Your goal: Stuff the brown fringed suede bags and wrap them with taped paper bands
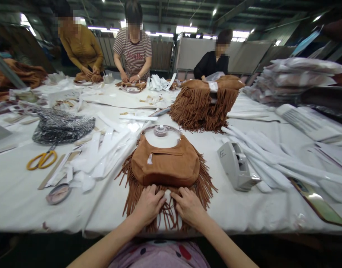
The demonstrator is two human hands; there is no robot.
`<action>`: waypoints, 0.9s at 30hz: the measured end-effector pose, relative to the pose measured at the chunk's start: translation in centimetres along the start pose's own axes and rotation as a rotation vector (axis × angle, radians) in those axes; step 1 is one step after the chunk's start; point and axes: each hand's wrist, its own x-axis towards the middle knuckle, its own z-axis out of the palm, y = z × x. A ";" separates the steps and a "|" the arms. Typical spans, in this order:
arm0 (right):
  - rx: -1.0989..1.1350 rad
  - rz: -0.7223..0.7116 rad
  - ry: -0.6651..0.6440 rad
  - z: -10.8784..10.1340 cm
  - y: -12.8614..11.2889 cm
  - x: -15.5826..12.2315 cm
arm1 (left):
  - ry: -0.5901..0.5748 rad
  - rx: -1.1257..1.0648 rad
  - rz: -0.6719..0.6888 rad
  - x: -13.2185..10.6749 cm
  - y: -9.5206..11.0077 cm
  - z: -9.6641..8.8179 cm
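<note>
A brown suede handbag (165,165) lies in front of me with its zip pocket facing up and long fringe spread around its sides and near edge. My left hand (149,204) is closed at the bag's near edge, fingers curled into the fringe. Close beside it, my right hand (190,205) is closed on the same edge in the same way. Between the two thumbs shows a small white piece (167,194); I cannot make out what it is. The wrapped strap (160,130) curves away at the bag's far side.
Yellow-handled scissors (41,160), a tape roll (58,194) and white strips (95,156) lie left. On the right are a grey tape dispenser (238,165), a phone (317,201) and more strips. Stacked fringed bags (207,104) stand beyond. Several co-workers (133,48) work across the table.
</note>
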 end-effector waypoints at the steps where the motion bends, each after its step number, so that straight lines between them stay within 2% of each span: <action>1: 0.027 0.047 0.022 0.1 -0.4 0.1 | 0.010 -0.019 -0.027 0.0 0.3 0.1; 5: 0.062 0.285 0.094 0.9 -2.2 0.9 | 0.025 0.005 -0.147 0.6 1.6 0.4; 7: 0.043 0.359 0.095 1.4 -2.8 1.3 | 0.008 0.046 -0.196 1.1 2.2 0.3; 12: 0.037 0.401 0.038 1.3 -2.4 1.2 | -0.120 0.077 -0.257 1.9 2.6 -0.4; 18: -0.091 0.385 -0.018 0.4 0.8 -0.6 | -0.289 0.050 -0.162 1.3 0.8 -1.3; 20: -0.139 0.335 0.003 0.8 2.3 -1.4 | -0.318 0.042 -0.149 1.0 0.0 -1.7; 22: -0.174 0.217 0.096 1.5 4.0 -2.4 | -0.342 0.041 -0.153 0.6 -0.7 -2.1; 27: -0.204 -0.231 0.505 4.7 9.0 -4.3 | -0.334 0.015 -0.106 -0.9 -1.7 -3.1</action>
